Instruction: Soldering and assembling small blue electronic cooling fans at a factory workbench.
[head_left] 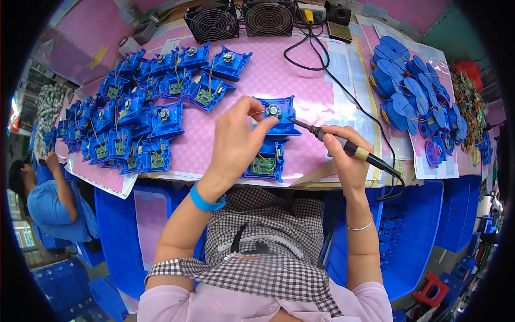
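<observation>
The left hand [236, 137] pinches what looks like a thin wire or strand of solder at the small round motor on the blue plastic housing [276, 115], which lies on the pink desk [322, 102] at about 12 o'clock from the person. The right hand [343, 153] is clenched around the handle of a soldering iron [343, 144], its tip reaching in from 3 o'clock to just beside the left fingertips. The joint would be best made with the tip held steady on it, briefly, keeping fingers off the hot metal. A second housing with a green circuit board [265, 161] lies directly below, at 6 o'clock of the first, between the wrists.
</observation>
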The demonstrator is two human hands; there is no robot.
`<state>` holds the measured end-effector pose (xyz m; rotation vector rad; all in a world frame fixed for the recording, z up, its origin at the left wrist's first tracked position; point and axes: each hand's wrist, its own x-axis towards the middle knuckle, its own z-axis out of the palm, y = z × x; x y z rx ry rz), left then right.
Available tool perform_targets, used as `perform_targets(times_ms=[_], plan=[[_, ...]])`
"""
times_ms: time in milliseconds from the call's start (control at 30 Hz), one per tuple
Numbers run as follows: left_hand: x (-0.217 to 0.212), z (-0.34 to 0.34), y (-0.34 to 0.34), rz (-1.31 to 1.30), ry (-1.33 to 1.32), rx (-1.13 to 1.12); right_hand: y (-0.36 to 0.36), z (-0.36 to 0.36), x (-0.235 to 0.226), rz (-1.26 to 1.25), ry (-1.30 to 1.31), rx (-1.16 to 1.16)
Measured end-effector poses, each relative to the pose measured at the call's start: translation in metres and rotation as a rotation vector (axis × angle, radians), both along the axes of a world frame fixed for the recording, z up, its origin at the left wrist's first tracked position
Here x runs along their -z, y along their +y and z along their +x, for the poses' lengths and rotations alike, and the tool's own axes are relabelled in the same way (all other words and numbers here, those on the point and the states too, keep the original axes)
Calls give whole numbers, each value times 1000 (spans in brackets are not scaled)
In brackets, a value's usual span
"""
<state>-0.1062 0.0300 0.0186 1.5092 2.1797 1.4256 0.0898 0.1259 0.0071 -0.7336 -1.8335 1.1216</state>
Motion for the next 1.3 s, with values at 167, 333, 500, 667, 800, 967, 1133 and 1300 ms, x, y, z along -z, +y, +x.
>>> perform_targets(times_ms=[167,333,500,667,800,967,1133,1300], plan=[[17,5,5,-3,-6,30,-3,0,2,-37,-22,-6],[9,7,2,-88,86,119,-3,1,3,-59,8,11],[10,6,5,-117,113,121,-3,0,6,-76,2,5],[11,6,5,-111,97,120,-3,-1,7,-72,16,6],[12,5,6,-103,113,123,-3,-1,6,-73,19,17],[12,7,7,-111,119,122,-3,1,6,-44,41,21],[11,8,8,-109,114,121,-3,2,7,-42,38,31],[11,10,8,-111,88,111,-3,3,8,-48,43,37]])
